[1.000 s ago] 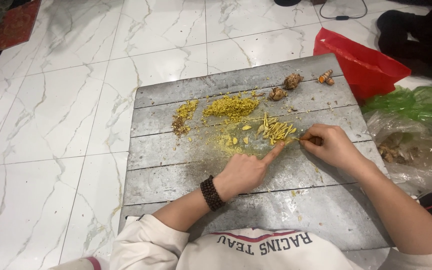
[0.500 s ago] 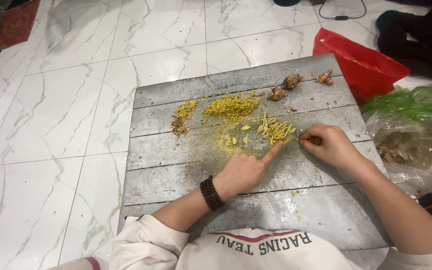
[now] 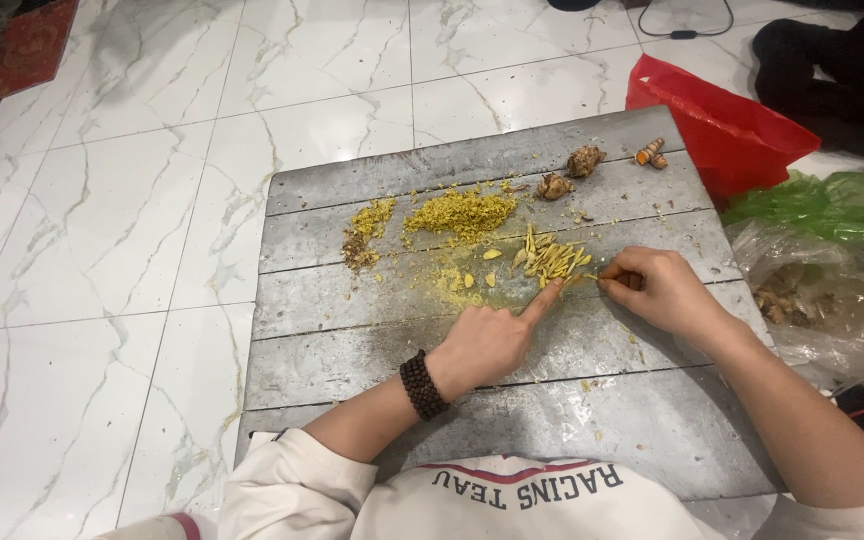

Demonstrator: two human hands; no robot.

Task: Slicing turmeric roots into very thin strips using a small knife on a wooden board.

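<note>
Almost nothing had shifted since the earlier frame. The yellow root strips [image 3: 550,260] lay mid-board on the grey wooden board [image 3: 372,350], on the floor. The left hand [image 3: 487,342] pinned them with an extended forefinger; the right hand [image 3: 657,290] was clenched, apparently around a small blade. Keeping that fingertip clear seemed wise. Minced piles [image 3: 460,212] lay beyond.
</note>
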